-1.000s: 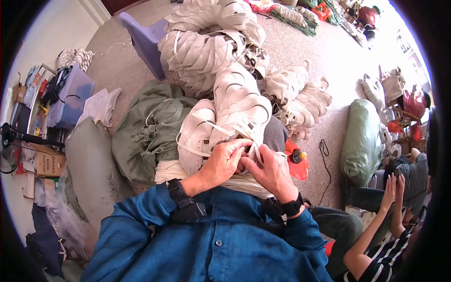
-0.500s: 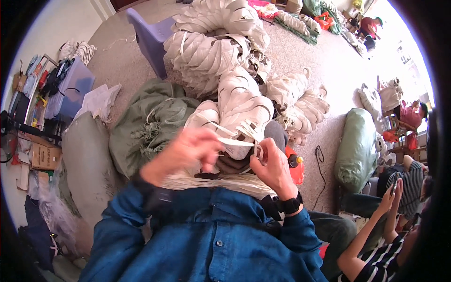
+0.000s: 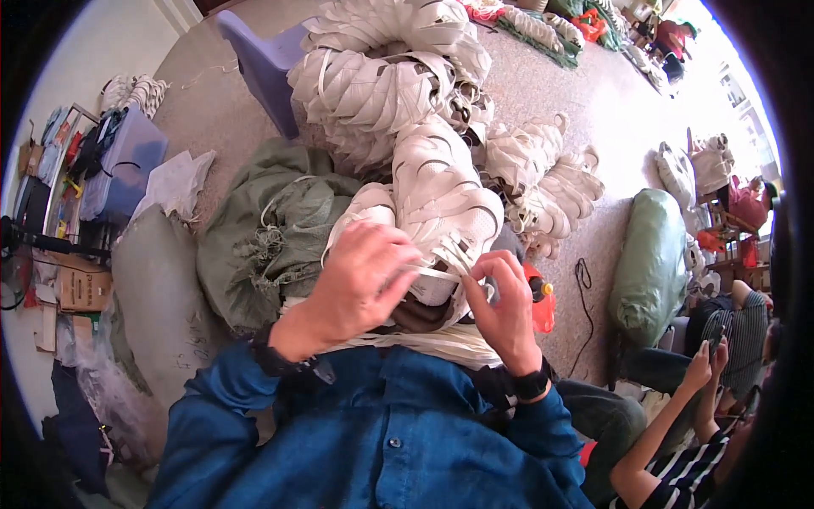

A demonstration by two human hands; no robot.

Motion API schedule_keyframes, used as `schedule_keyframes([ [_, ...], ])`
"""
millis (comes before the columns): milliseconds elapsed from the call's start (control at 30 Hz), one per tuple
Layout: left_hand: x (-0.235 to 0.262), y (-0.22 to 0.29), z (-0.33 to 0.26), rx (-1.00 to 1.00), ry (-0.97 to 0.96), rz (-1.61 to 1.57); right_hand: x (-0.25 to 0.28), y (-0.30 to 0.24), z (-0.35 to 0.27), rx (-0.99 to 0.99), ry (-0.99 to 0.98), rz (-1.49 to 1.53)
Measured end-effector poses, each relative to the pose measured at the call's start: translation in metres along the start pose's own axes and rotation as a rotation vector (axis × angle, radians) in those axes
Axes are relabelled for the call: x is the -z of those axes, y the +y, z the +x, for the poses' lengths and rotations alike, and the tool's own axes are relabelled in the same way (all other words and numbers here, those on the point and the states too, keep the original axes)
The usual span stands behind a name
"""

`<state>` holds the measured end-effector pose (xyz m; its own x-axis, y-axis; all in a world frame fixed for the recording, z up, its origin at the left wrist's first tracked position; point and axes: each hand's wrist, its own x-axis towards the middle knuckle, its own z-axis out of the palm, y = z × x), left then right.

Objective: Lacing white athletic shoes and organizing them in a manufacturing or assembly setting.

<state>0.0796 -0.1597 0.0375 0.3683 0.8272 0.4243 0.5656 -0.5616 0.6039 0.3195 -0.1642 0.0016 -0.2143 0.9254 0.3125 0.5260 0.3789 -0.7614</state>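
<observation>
A big bundle of white flat strips (image 3: 441, 195) lies in my lap, with more bundles (image 3: 381, 68) piled beyond it on the floor. My left hand (image 3: 360, 284) is raised over the near bundle and pinches a white strip (image 3: 437, 273) that runs to my right hand (image 3: 500, 310). My right hand grips the other end of that strip against the bundle. More loose white strips (image 3: 424, 343) lie across my lap under both hands. Both forearms are in blue sleeves, and each wrist carries a dark band.
A green sack (image 3: 271, 229) lies left of the bundle, a purple plastic stool (image 3: 263, 64) beyond it. A stuffed green bag (image 3: 649, 254) and a black cord (image 3: 585, 297) lie to the right. Another person (image 3: 704, 399) sits at lower right. Boxes and a bin (image 3: 119, 170) line the left wall.
My left hand has lifted off the bundle and swung left and up, drawing a white strip taut away from my right hand, which stayed put.
</observation>
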Motion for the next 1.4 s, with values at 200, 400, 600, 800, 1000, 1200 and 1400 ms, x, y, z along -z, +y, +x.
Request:
schedule_keyframes([
  [200,-0.029,-0.003,0.024,-0.163,-0.011,0.109,0.014,0.001,-0.007,-0.145,-0.094,0.151],
  [400,-0.041,-0.003,0.025,-0.211,-0.106,0.198,0.02,0.018,-0.012,-0.171,-0.09,0.035],
  [600,-0.035,0.006,0.018,-0.248,-0.186,0.27,0.009,-0.001,-0.015,-0.165,-0.127,-0.041],
  [800,-0.043,-0.001,0.026,-0.38,-0.237,0.418,-0.007,-0.003,-0.013,-0.139,-0.121,-0.179],
  [1000,-0.002,0.007,0.011,-0.319,-0.175,0.489,-0.007,0.002,-0.018,-0.145,0.011,-0.042],
  [1200,0.095,-0.007,-0.036,0.042,0.05,0.691,-0.013,0.01,-0.018,-0.098,0.019,0.064],
  [1400,0.154,-0.017,-0.078,0.333,-0.013,0.739,-0.005,-0.007,-0.013,-0.186,-0.003,0.102],
])
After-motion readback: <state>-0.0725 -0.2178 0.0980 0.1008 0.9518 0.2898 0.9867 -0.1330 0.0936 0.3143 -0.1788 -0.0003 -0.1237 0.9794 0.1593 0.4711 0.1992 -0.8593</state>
